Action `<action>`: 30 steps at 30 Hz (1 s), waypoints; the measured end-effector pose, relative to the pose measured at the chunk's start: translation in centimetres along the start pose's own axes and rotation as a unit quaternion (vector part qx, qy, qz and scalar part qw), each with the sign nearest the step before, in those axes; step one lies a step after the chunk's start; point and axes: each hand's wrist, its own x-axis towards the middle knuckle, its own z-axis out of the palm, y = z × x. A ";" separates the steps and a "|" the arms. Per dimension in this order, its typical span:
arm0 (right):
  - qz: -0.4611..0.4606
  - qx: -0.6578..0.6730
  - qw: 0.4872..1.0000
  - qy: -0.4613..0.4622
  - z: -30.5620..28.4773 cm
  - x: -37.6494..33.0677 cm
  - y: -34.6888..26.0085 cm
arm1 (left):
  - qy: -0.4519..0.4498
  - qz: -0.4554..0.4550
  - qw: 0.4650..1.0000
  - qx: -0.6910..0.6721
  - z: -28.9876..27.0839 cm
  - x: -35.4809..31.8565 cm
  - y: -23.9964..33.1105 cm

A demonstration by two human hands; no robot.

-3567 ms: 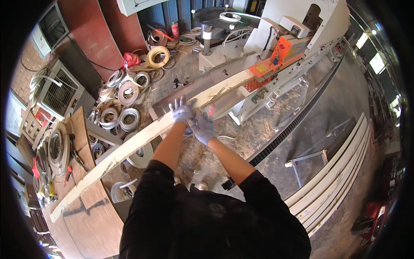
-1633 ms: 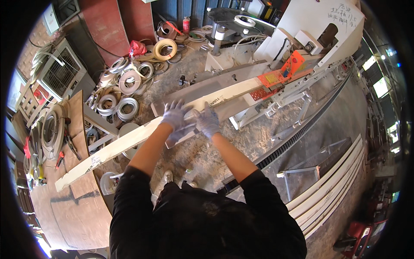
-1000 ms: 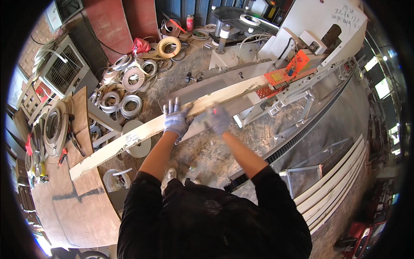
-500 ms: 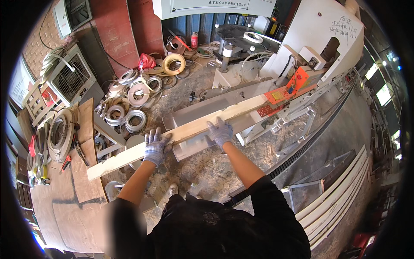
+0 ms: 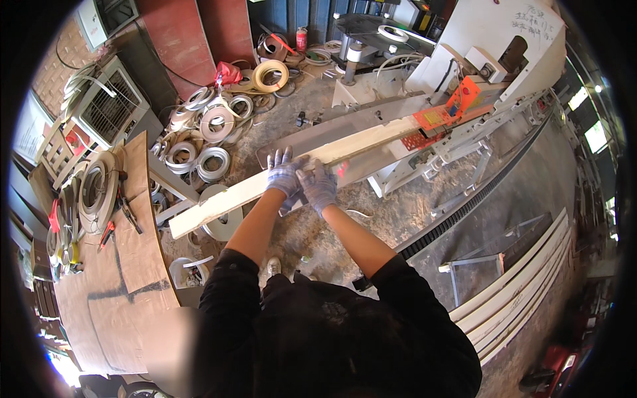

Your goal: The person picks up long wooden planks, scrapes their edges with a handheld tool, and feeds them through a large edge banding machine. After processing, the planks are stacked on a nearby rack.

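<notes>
A long pale wooden board (image 5: 229, 201) slants across the middle, its far right end reaching the orange guard (image 5: 434, 118) of a white machine. My left hand (image 5: 284, 176), in a grey-blue glove, rests on the board with fingers stretched and spread. Close beside it on the right, my gloved right hand (image 5: 318, 188) presses at the board's near edge, fingers extended over it. Neither hand wraps round the wood as far as I can see. Under the board runs the machine's grey metal bed (image 5: 378, 116).
Several coils of edge strip (image 5: 215, 124) cover the floor at the left, beyond a brown-topped table (image 5: 126, 265) with pliers (image 5: 106, 235). A black ribbed track (image 5: 458, 212) crosses the right side. Long white boards (image 5: 514, 295) lie stacked at lower right. A fire extinguisher (image 5: 302, 40) stands at the back.
The board has moved right and away, toward the machine's guard. My right hand has come back left along the board and is now close to my left hand. The view has shifted slightly.
</notes>
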 end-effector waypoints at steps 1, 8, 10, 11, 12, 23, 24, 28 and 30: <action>0.001 -0.059 0.998 -0.024 0.0 0.5 0.2 | 0.002 0.006 1.000 0.014 -0.2 -0.4 -0.5; 0.092 0.030 0.995 -0.037 -6.2 4.7 2.5 | 0.024 -0.002 0.999 0.039 -0.6 -8.4 -8.5; 0.091 0.087 0.991 -0.042 -8.6 6.1 3.0 | 0.036 -0.003 0.998 0.051 -0.5 -9.7 -10.2; 0.124 0.164 0.976 -0.068 -9.7 6.6 3.6 | 0.046 -0.003 0.997 0.055 -0.5 -9.9 -10.8; 0.124 0.225 0.959 -0.123 -10.8 7.1 4.2 | 0.050 -0.004 0.997 0.060 -0.4 -9.9 -11.1; 0.075 0.359 0.927 -0.079 -13.0 -13.6 7.0 | 0.021 0.029 0.998 0.048 0.0 -4.0 -5.8; 0.107 0.406 0.903 -0.088 -13.9 -15.4 6.9 | 0.013 0.032 0.998 0.042 0.0 -3.3 -5.1; 0.143 0.605 0.781 -0.057 -16.3 -20.4 6.4 | 0.007 0.052 0.998 0.027 0.7 -0.6 -2.6; 0.217 0.652 0.726 -0.033 -17.1 -22.4 6.5 | 0.005 0.052 0.997 0.059 1.4 0.8 -1.4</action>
